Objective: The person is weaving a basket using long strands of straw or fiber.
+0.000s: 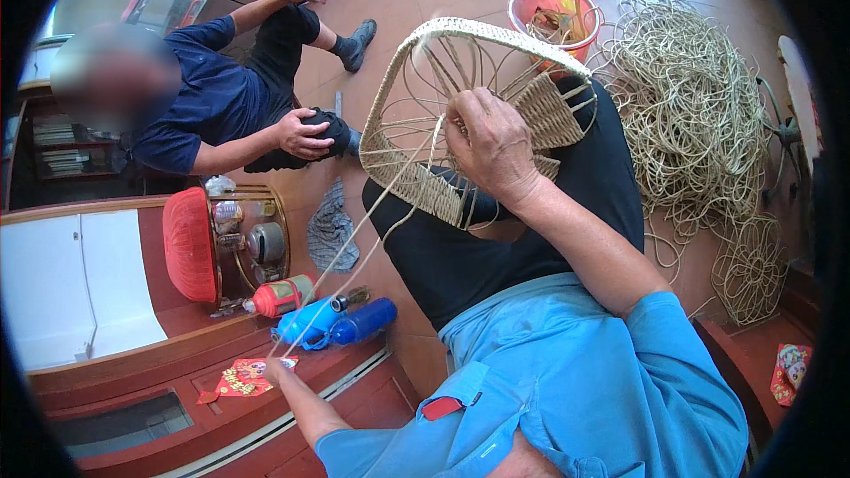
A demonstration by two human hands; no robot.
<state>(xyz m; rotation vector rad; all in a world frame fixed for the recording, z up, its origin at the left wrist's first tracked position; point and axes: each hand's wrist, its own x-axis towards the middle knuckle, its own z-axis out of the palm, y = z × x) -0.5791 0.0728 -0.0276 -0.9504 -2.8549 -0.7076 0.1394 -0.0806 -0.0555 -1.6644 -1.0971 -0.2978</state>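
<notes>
A half-woven basket point(405, 179) of pale twisted cord rests tilted on my lap, with a woven rim, open spokes and woven patches. My right hand point(490, 140) is closed over the spokes inside it, fingers curled down; their tips are partly hidden. From beside those fingers a pale cord point(363, 228) runs in two strands, stretched down to the left. At its far end my left hand point(280, 370), arm held out wide, is closed on the strands.
A large heap of cord point(686, 106) lies on the floor at right, beside a red bucket point(556, 16) with cord inside. At left sits another person point(221, 97). Nearer are a red cover point(188, 243), a blue bottle point(364, 322), a red flask point(280, 296) and a grey cloth point(332, 228).
</notes>
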